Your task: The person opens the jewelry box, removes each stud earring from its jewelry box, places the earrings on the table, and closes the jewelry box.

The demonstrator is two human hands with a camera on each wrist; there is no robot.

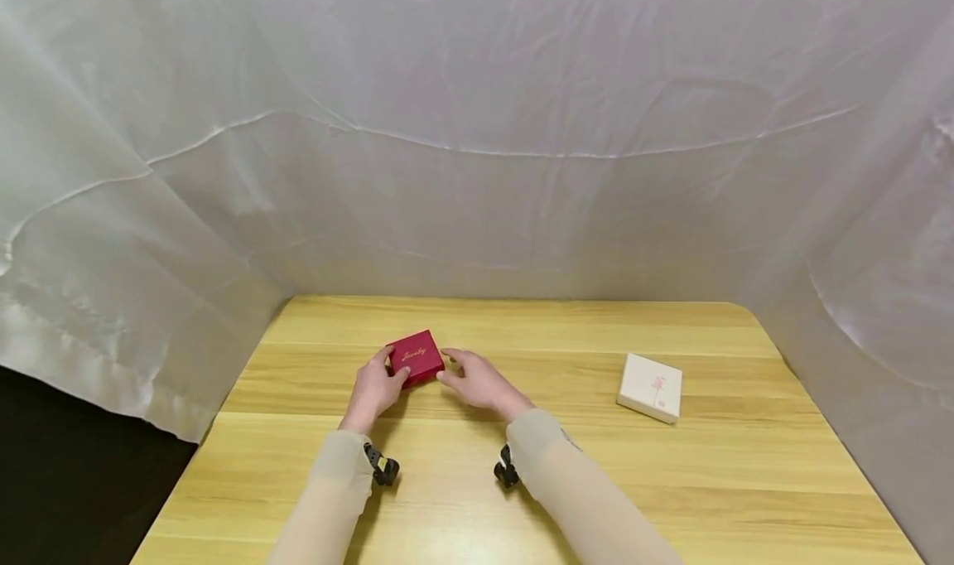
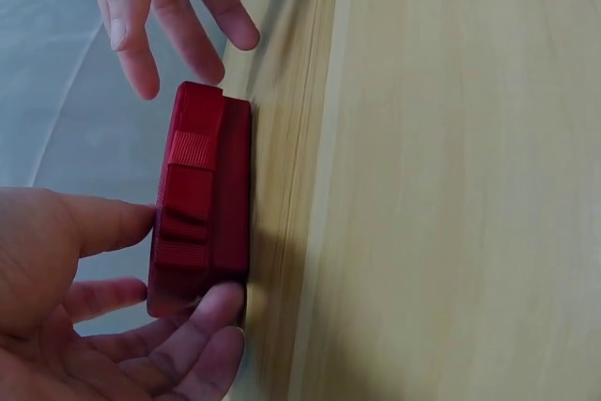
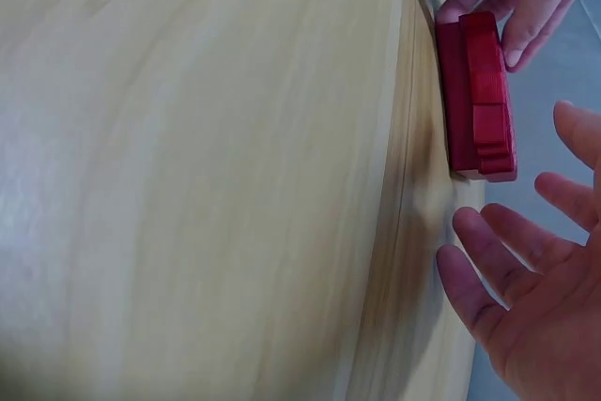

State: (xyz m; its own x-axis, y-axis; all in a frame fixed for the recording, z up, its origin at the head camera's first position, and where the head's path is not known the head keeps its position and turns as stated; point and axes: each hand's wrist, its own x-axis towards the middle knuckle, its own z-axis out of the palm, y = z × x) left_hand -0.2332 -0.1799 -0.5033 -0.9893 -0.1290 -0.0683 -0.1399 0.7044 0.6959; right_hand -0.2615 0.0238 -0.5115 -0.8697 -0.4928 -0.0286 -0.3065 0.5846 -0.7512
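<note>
A small red jewelry box (image 1: 416,356) with gold lettering on its lid lies on the table, left of the middle in the head view. Ribbon folds run along one side of the box (image 2: 192,185) in the left wrist view. My left hand (image 1: 375,389) holds it at its left end, thumb on the near side and fingers round the far side. Close to the box's right end is my right hand (image 1: 479,380), its fingers spread and slightly bent. In the right wrist view a gap shows between the right fingertips (image 3: 470,223) and the box.
To the right on the wooden table (image 1: 566,482) lies a white box (image 1: 652,388) with a pink print on its lid. Pale fabric (image 1: 522,217) hangs behind the table and along both sides. Black wrist cameras (image 1: 385,470) sit on both sleeves.
</note>
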